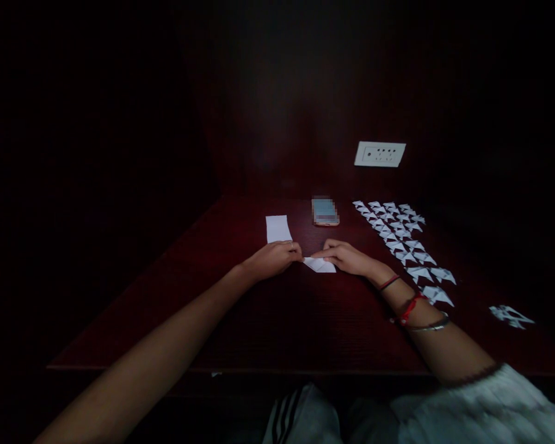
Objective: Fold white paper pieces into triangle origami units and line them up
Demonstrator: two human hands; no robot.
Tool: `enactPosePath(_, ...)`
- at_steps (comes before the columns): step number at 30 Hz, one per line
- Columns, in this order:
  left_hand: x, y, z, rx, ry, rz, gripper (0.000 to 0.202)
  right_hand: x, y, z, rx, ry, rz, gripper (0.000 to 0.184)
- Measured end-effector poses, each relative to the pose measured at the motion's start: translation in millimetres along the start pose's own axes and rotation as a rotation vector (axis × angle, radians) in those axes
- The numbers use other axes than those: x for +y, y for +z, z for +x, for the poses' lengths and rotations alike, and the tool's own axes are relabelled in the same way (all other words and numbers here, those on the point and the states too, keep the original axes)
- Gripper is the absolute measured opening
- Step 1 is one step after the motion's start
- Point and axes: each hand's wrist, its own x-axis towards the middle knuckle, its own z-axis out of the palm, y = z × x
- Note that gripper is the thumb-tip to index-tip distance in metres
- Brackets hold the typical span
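Note:
A small folded sheet of white paper [321, 265] lies on the dark red table between my hands. My left hand [280, 256] is closed on its left corner, fingers pinched together, with a ring on one finger. From the other side my right hand [345, 254] presses on the paper's top edge with its fingertips, index finger pointing left. A flat white paper sheet [278, 228] sits just beyond my left hand, its near edge hidden behind the fingers.
Several folded paper pieces [398, 231] stand in rows on the table's right side. A small paper cluster [510, 316] lies nearer the right front. A phone [325, 211] rests toward the back, below a wall socket [380, 154]. The table's front edge [213, 370] runs before my lap.

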Motion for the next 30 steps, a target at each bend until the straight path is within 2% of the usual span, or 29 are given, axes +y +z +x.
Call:
enactPosePath(7, 0, -0.7, -6, -0.008, -0.047, -0.095, 0.035, 0, 3, 0, 0.0, -0.024, -0.027, 0.032)
enactPosePath(16, 4, -6.0, -7, -0.01, -0.148, 0.06, 0.03, -13, 0, -2, -0.07, 0.023, -0.136, 0.038)
enactPosePath(19, 10, -5.7, -4, 0.026, -0.131, 0.067, 0.034, -15, 0, -3, -0.074, 0.048, -0.145, 0.04)
enactPosePath(24, 13, -2.2, -3, -0.05, -0.074, 0.014, 0.036, -15, -1, -2, -0.078, 0.032, -0.125, 0.039)
enactPosePath(30, 17, -2.8, -5, -0.025, -0.119, 0.041, 0.029, -16, -2, -1, -0.082, 0.054, -0.107, 0.036)
